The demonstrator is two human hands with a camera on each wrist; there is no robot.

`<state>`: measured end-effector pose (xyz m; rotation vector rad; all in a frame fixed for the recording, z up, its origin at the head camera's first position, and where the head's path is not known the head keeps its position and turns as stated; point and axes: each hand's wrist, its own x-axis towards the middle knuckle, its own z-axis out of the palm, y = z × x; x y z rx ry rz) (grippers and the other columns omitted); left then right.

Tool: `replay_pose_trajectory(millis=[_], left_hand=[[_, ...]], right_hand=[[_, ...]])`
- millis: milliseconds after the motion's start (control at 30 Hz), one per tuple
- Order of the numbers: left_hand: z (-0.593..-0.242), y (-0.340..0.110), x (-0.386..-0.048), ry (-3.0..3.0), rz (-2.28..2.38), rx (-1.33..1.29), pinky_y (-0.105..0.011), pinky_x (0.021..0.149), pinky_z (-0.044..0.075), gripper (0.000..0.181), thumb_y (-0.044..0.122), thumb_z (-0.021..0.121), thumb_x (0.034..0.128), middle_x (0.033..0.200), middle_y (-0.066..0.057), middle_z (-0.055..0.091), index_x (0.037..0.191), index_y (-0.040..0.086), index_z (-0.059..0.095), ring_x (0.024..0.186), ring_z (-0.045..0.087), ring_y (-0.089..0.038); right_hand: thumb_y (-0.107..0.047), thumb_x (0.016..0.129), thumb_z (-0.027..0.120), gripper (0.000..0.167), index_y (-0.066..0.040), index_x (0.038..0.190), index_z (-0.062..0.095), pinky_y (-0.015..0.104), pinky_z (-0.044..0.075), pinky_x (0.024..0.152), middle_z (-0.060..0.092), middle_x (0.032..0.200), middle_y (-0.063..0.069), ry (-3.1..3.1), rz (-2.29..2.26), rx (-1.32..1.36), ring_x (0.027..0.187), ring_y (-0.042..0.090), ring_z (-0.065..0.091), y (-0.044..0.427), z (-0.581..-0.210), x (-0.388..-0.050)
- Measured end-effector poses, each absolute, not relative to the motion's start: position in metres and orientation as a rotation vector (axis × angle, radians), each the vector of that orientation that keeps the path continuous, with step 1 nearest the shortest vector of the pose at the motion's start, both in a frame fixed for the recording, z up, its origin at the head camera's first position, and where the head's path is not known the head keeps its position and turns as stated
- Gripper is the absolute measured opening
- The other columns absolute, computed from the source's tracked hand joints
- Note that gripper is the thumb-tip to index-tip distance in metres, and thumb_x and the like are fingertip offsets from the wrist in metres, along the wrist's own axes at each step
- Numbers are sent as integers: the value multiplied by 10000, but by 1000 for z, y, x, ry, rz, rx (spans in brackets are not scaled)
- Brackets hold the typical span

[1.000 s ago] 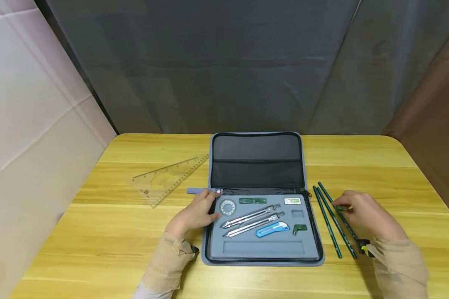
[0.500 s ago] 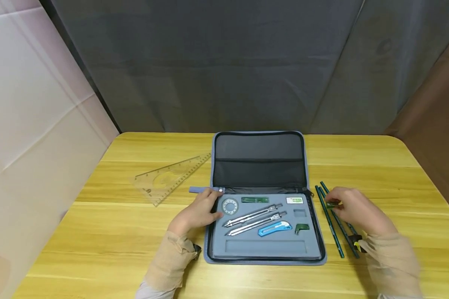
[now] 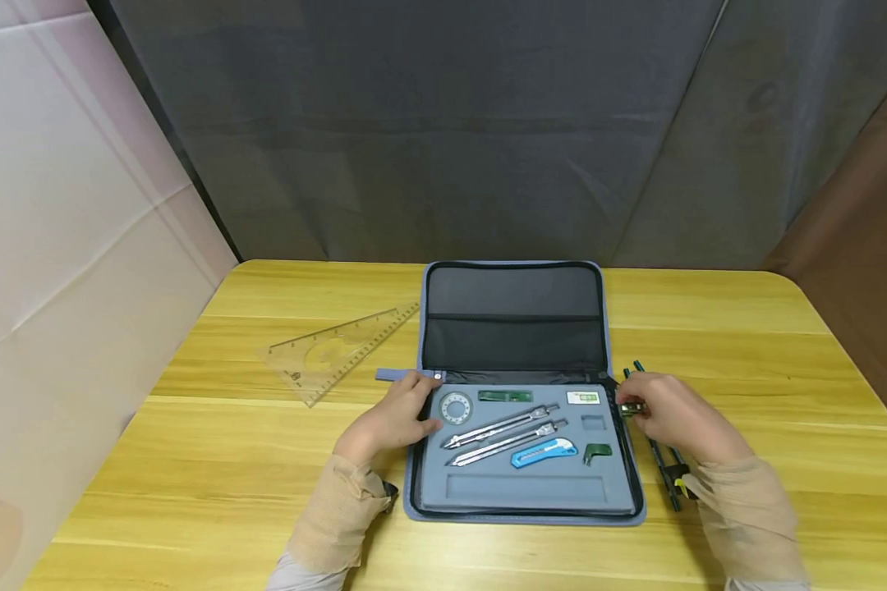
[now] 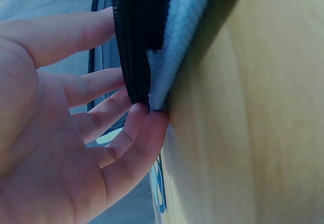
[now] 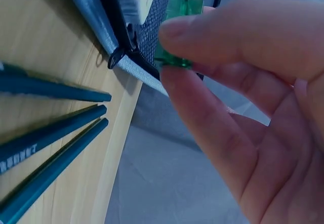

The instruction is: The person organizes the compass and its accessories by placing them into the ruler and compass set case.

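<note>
A zippered drawing-set case [image 3: 513, 517] lies unfolded on the wooden table, its grey tray facing up. My left hand [image 3: 392, 414] rests against the tray's left edge; in the left wrist view its extended fingers [image 4: 126, 168] touch the zipper and fabric rim. By the tray's upper right edge, my right hand [image 3: 680, 414] pinches a small translucent green pencil sharpener [image 5: 177, 32] between thumb and finger. The tray holds two metal compasses [image 3: 498, 427], a blue utility knife [image 3: 543, 452], a white eraser [image 3: 583, 398], a round dial [image 3: 456, 408] and two green pieces. A small square recess [image 3: 593, 422] is bare.
Several dark green pencils [image 5: 61, 128] lie right of the case, partly under my right hand and wrist. A clear set square [image 3: 340, 349] lies to the left, near the case's strap [image 3: 390, 374]. Grey cloth [image 3: 443, 131] hangs behind the table.
My right hand has moved left with the pencil sharpener, from above the pencils to the case's right edge. My left hand stays at the case's left edge.
</note>
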<state>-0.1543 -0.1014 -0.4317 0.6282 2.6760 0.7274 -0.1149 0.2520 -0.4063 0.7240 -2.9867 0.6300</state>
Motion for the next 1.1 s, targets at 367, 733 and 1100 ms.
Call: replay_pose_trajectory(millis=[367,733,1100], left_hand=[[-432,-101,-154,2682,722,628,-455,984,339,558,188,656,833,1243,-182,416,1305,-10,436,1166,386,-355],[-432,-101,-154,2681,725,636,-451,980,342,552,183,654,834,1226,-174,420,1301,-14,436,1155,387,-346],[-431,-100,-154,2672,722,614,-449,982,339,552,181,648,839,1236,-174,408,1307,-13,429,1169,378,-347]], right_hand=[[185,635,611,288,-74,755,647,264,473,577,608,779,-1,-2963,653,808,693,123,539,241,-408,-118],[173,629,624,277,-84,732,631,232,432,556,566,755,-16,-2973,633,849,660,99,467,229,-411,-120],[142,659,661,248,-84,762,657,237,438,578,596,785,-18,-3024,638,887,675,78,463,223,-414,-121]])
